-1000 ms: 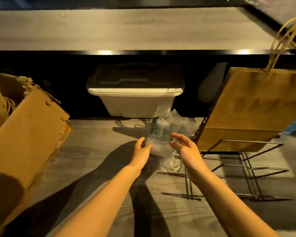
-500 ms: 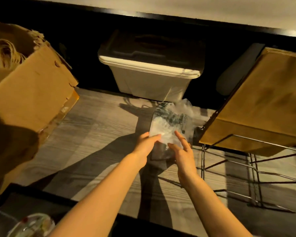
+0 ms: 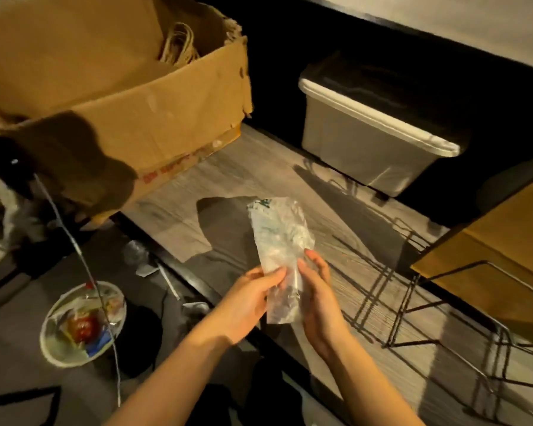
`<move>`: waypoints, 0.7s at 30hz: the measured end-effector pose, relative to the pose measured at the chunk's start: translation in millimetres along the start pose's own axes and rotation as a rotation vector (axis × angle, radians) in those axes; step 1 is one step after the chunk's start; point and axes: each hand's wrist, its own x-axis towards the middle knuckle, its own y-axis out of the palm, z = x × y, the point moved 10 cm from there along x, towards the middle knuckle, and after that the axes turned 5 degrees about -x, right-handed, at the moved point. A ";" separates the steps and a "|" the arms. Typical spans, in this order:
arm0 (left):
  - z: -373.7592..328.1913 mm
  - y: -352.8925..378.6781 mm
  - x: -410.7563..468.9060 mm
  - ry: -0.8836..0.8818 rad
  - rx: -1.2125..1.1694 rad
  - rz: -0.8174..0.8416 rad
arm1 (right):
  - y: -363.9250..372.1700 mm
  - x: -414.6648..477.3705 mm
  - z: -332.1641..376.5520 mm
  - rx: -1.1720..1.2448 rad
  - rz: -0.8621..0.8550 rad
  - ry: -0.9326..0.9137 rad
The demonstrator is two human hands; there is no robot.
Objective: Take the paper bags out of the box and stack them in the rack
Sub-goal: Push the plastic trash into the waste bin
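Observation:
A crumpled clear plastic wrapper (image 3: 279, 238) is held upright over the wooden table's near edge. My left hand (image 3: 246, 305) pinches its lower left side and my right hand (image 3: 316, 299) grips its lower right side. The open cardboard box (image 3: 154, 109) stands at the upper left, with paper bags' twine handles (image 3: 179, 46) showing inside. At the right, a black wire rack (image 3: 413, 305) carries a stack of brown paper bags (image 3: 502, 241), cut off by the frame edge.
A lidded pale plastic bin (image 3: 373, 139) sits beyond the table (image 3: 250, 167). Down on the dark floor at the left are a round waste basket full of wrappers (image 3: 80, 324), a thin cable (image 3: 83, 272) and scattered scraps (image 3: 145, 265).
Both hands have lifted the plastic wrapper off the table and drawn it toward me. The view has swung down and left, bringing the floor and waste basket into sight.

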 end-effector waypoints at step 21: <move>-70.1 -351.8 -222.3 0.381 -0.037 -0.746 | 259.1 -34.6 -225.6 -0.912 0.389 0.170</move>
